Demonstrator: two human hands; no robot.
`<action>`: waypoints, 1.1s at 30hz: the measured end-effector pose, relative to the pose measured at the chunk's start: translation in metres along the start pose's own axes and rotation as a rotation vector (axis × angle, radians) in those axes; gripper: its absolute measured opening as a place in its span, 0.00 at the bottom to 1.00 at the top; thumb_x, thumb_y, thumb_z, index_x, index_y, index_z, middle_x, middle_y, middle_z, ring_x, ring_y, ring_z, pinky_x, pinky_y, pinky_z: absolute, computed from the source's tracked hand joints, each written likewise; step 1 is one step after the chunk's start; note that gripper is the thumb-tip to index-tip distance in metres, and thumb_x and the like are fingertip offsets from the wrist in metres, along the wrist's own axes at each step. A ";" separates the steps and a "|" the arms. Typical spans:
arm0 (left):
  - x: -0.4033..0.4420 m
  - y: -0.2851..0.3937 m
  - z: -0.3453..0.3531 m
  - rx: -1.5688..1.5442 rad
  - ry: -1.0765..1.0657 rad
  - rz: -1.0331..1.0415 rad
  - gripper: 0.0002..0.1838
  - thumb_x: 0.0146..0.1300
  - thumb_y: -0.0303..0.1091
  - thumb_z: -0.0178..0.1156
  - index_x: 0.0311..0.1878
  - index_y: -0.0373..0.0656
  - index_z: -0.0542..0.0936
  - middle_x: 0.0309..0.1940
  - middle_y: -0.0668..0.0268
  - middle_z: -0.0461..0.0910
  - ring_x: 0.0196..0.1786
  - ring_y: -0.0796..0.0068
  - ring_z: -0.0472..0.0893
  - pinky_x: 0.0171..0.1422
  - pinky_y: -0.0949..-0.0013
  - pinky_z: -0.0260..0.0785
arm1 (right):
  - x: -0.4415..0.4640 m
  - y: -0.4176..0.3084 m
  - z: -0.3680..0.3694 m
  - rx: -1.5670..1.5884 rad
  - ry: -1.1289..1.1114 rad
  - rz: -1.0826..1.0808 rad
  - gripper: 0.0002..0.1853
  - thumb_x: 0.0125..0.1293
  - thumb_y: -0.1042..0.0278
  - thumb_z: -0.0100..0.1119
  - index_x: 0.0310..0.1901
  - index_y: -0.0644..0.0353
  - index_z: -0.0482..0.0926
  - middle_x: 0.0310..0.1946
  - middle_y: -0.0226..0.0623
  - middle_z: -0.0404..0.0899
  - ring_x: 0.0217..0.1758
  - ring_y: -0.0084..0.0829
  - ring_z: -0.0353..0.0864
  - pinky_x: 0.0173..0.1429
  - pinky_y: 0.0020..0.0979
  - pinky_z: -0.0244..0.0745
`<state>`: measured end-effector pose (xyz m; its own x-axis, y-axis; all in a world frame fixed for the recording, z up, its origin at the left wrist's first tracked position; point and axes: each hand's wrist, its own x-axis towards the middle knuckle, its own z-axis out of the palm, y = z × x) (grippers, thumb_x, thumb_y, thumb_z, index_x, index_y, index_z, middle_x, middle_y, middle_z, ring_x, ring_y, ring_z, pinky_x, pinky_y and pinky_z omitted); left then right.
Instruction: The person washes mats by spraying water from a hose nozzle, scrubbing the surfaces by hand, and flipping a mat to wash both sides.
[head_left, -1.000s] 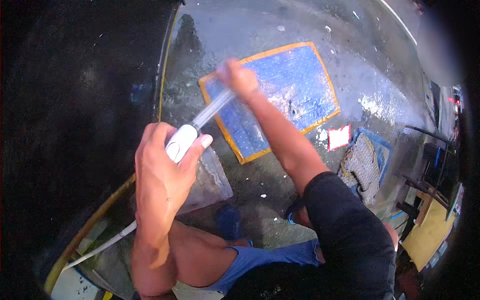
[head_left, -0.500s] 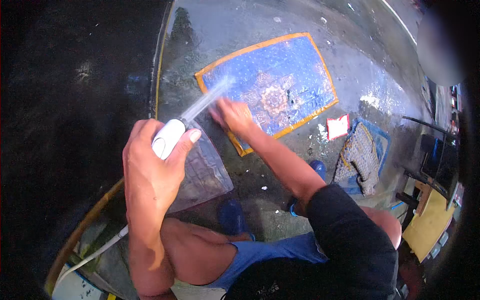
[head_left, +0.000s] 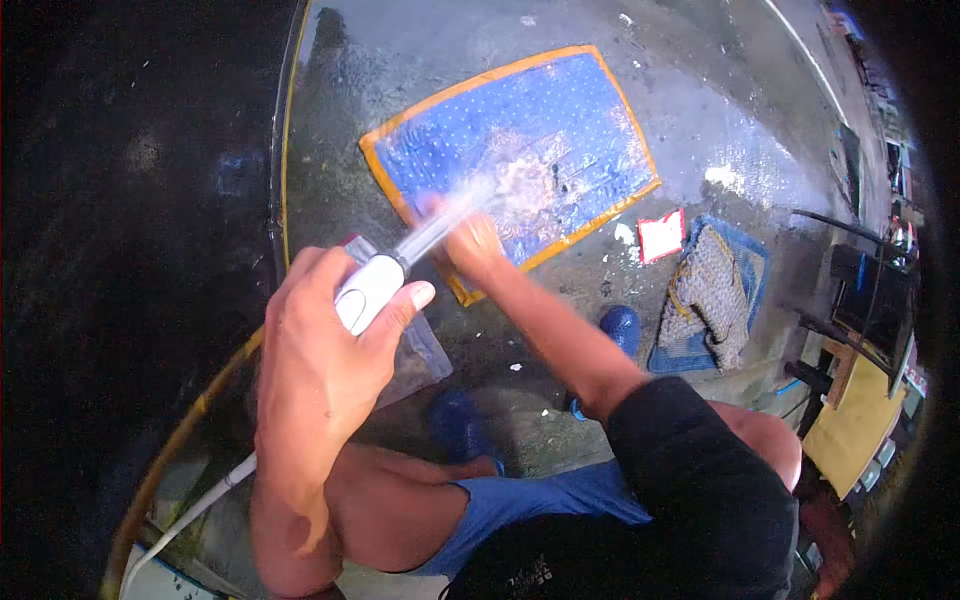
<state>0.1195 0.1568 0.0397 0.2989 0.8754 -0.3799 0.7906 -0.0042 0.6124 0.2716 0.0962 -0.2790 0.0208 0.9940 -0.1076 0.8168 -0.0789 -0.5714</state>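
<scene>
My left hand (head_left: 325,350) is wrapped round a white spray handle (head_left: 370,292), from which water streams up and to the right. The stream lands on a wet blue mat (head_left: 560,110) with an orange border and a flower pattern, lying flat on the ground. My right hand (head_left: 468,242) is over the mat's lower left edge, just below the stream. Its fingers are smeared by motion and partly behind the water, so their pose is unclear.
A white hose (head_left: 215,492) runs down at the lower left. Near my feet lies a dull grey mat (head_left: 420,360). To the right are a white packet with a red edge (head_left: 661,237), a crumpled grey cloth (head_left: 712,295) on a blue mat (head_left: 690,352), and a yellow board (head_left: 848,430).
The stream has moved from the mat's left part towards its centre. My right hand has come down from the upper left of the mat to its lower left edge.
</scene>
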 end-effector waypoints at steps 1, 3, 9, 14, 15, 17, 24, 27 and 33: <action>0.001 -0.002 0.001 -0.001 -0.005 0.005 0.20 0.59 0.40 0.79 0.38 0.34 0.81 0.33 0.55 0.78 0.34 0.59 0.80 0.43 0.61 0.72 | -0.053 0.001 -0.003 -0.014 0.121 -0.053 0.15 0.71 0.54 0.66 0.49 0.54 0.77 0.34 0.45 0.84 0.31 0.54 0.87 0.34 0.52 0.82; 0.004 -0.005 0.001 0.005 -0.018 0.018 0.20 0.59 0.40 0.79 0.38 0.34 0.80 0.34 0.52 0.78 0.36 0.53 0.80 0.43 0.57 0.72 | -0.104 0.009 -0.009 0.011 0.093 -0.002 0.15 0.70 0.54 0.67 0.47 0.54 0.78 0.34 0.45 0.85 0.31 0.51 0.87 0.33 0.50 0.83; 0.002 0.001 0.010 0.041 -0.045 0.066 0.20 0.59 0.39 0.79 0.39 0.33 0.80 0.35 0.49 0.78 0.38 0.46 0.80 0.44 0.53 0.72 | 0.042 -0.010 -0.006 0.135 0.067 0.044 0.20 0.76 0.47 0.57 0.49 0.59 0.76 0.38 0.53 0.85 0.39 0.57 0.87 0.40 0.56 0.80; 0.003 0.013 0.015 0.040 -0.038 0.114 0.19 0.60 0.38 0.78 0.38 0.34 0.79 0.32 0.53 0.77 0.34 0.59 0.78 0.43 0.61 0.72 | 0.050 -0.013 0.001 0.067 0.068 0.034 0.19 0.76 0.48 0.58 0.48 0.59 0.78 0.39 0.55 0.85 0.39 0.56 0.87 0.41 0.53 0.81; 0.004 0.014 0.014 0.035 -0.042 0.125 0.19 0.60 0.38 0.78 0.38 0.34 0.80 0.32 0.54 0.78 0.34 0.60 0.78 0.43 0.62 0.72 | 0.017 0.003 -0.008 0.093 0.099 0.029 0.19 0.74 0.46 0.59 0.48 0.56 0.78 0.38 0.53 0.86 0.38 0.56 0.88 0.42 0.54 0.81; 0.003 0.010 0.014 0.020 -0.052 0.129 0.18 0.61 0.37 0.78 0.39 0.34 0.80 0.33 0.56 0.78 0.34 0.63 0.78 0.43 0.63 0.72 | -0.044 0.039 -0.038 -0.013 0.093 0.091 0.20 0.74 0.41 0.57 0.48 0.51 0.77 0.36 0.47 0.87 0.36 0.56 0.88 0.45 0.58 0.82; -0.005 0.008 0.012 0.005 -0.055 0.127 0.16 0.61 0.34 0.77 0.41 0.33 0.81 0.33 0.59 0.79 0.36 0.70 0.78 0.44 0.66 0.72 | -0.008 0.202 -0.113 0.141 0.626 0.611 0.23 0.79 0.45 0.52 0.48 0.62 0.77 0.39 0.60 0.83 0.42 0.61 0.84 0.45 0.57 0.77; 0.001 0.019 0.017 0.015 -0.064 0.115 0.16 0.61 0.34 0.77 0.41 0.33 0.81 0.34 0.59 0.79 0.37 0.69 0.78 0.45 0.66 0.72 | -0.031 0.081 -0.035 -0.082 0.301 0.459 0.19 0.72 0.49 0.62 0.46 0.58 0.77 0.42 0.57 0.84 0.44 0.58 0.86 0.47 0.59 0.78; 0.005 0.030 0.027 0.032 -0.081 0.159 0.17 0.61 0.35 0.78 0.43 0.33 0.81 0.36 0.60 0.79 0.38 0.68 0.79 0.47 0.66 0.73 | -0.076 0.134 -0.072 -0.142 0.177 0.297 0.25 0.70 0.36 0.60 0.41 0.55 0.76 0.34 0.50 0.86 0.35 0.57 0.88 0.38 0.56 0.81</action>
<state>0.1589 0.1482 0.0374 0.4625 0.8206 -0.3357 0.7464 -0.1559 0.6470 0.4214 0.0151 -0.2885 0.3582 0.9280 -0.1027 0.8318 -0.3671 -0.4163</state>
